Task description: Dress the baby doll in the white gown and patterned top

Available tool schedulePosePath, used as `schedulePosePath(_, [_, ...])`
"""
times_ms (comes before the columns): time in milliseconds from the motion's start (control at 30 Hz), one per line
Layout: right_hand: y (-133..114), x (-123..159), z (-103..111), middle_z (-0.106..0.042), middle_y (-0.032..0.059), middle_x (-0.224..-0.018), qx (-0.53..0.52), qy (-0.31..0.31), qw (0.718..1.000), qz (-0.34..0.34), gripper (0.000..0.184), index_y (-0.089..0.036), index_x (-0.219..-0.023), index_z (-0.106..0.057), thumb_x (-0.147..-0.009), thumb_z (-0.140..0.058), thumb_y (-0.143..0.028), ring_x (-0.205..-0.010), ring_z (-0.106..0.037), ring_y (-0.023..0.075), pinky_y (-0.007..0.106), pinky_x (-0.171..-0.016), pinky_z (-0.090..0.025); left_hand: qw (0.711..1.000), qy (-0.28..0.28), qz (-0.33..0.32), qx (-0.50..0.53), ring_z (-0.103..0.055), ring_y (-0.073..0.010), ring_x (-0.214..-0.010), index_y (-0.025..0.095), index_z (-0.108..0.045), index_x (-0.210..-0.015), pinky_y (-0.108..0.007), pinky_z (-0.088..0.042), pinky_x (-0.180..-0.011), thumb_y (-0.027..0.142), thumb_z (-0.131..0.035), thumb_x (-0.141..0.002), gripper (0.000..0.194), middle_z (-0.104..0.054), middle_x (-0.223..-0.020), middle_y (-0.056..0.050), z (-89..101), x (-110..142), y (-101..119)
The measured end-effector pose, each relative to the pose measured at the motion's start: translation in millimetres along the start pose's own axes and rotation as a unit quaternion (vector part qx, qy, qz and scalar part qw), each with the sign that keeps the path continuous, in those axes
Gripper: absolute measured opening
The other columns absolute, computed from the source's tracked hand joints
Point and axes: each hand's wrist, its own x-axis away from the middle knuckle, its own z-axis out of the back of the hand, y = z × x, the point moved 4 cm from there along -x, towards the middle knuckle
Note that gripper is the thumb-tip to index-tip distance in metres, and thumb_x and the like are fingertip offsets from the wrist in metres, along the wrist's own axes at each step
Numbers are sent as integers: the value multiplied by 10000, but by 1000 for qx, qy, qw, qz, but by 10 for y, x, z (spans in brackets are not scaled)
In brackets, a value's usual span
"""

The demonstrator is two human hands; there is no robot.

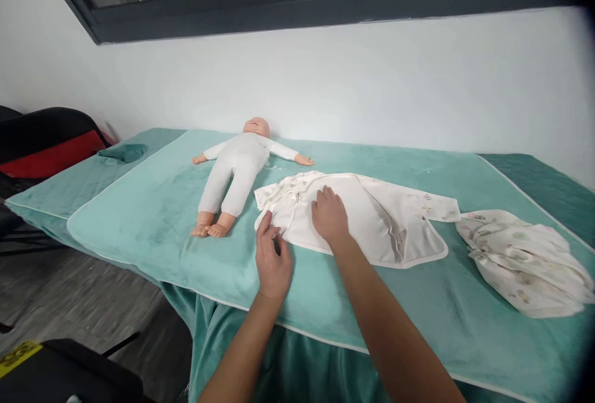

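A white baby shirt (357,211) with small printed figures lies spread on the green bed cover, its inner side partly showing. At its left corner is my left hand (273,260), thumb and fingers curled together on the cloth edge. My right hand (331,214) rests on the middle of the shirt, fingers laid flat on the fabric and holding nothing. Up and to the left, a baby doll (244,155) in a white bodysuit lies on its back, arms spread, apart from both hands.
A bunched printed cloth (525,260) lies at the right, touching the shirt's sleeve. The green cover (139,217) hangs over the bed's front edge. Black chairs (51,124) stand at the left, and a black case (69,372) is at the lower left. A white wall runs behind.
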Motion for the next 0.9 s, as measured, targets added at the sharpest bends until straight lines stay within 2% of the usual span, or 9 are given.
schedulePosePath(133, [-157,23,-68,-254,209,-1615,45,-60,995,67,637,13,-1501,-348,-1026,-264,-404,-1512,-204,292,435,-1207,-182,1000,-5,3,14,-507,-228,-1333,185,-516,-1094,-450,-439,-1082,67,-475,-910,223,-548,-1377,-169,-1,-3,-7])
schedulePosePath(267, [-227,-46,-106,-221,217,-1623,46,-81,991,92,733,7,-1517,-317,-1017,-246,-523,-1521,-166,302,433,-1209,-158,1000,-6,-10,-1,-558,-235,-1223,183,-545,-1060,-455,-452,-1030,80,-489,-897,201,-601,-1251,-145,0,-3,11])
schedulePosePath(467, [-371,-239,-176,-320,286,-1562,39,-93,991,90,810,55,-1438,-435,-997,-240,-596,-1500,-204,357,454,-1195,-155,999,0,-16,-52,-575,-243,-1081,179,-566,-1027,-452,-436,-966,84,-499,-887,182,-634,-1108,-117,1,-2,31])
schedulePosePath(533, [-408,-292,-183,-396,307,-1510,38,-97,989,102,834,64,-1379,-505,-989,-228,-619,-1475,-257,379,481,-1184,-173,999,-8,-20,-46,-574,-241,-1081,181,-560,-1017,-443,-433,-966,79,-488,-890,178,-627,-1093,-110,-3,-9,30])
schedulePosePath(600, [-401,-330,-158,-467,284,-1469,34,-95,986,131,814,28,-1334,-562,-985,-235,-631,-1441,-330,361,470,-1178,-202,999,-19,-22,-39,-570,-239,-1077,183,-552,-1012,-431,-435,-962,75,-480,-891,177,-621,-1076,-104,-7,-14,20])
schedulePosePath(667, [-330,-353,-104,-504,200,-1472,27,-88,982,168,705,-64,-1350,-570,-998,-269,-595,-1418,-382,290,408,-1181,-225,998,-39,-15,-36,-569,-232,-1021,185,-547,-1000,-404,-450,-915,65,-468,-888,182,-619,-1021,-89,-16,-10,-3])
schedulePosePath(767, [-86,-375,-15,-458,89,-1535,21,-75,977,198,548,-175,-1434,-487,-1028,-290,-486,-1449,-344,192,344,-1190,-227,996,-78,-9,-36,-553,-218,-905,188,-544,-967,-363,-459,-821,35,-440,-870,209,-602,-922,-65,-34,13,-35])
schedulePosePath(900, [378,-416,53,-347,134,-1594,30,-59,984,166,579,-102,-1490,-397,-1029,-273,-430,-1497,-265,226,416,-1202,-231,994,-108,-21,-27,-532,-210,-855,196,-540,-885,-353,-441,-788,11,-434,-851,216,-587,-859,-45,-34,40,-37])
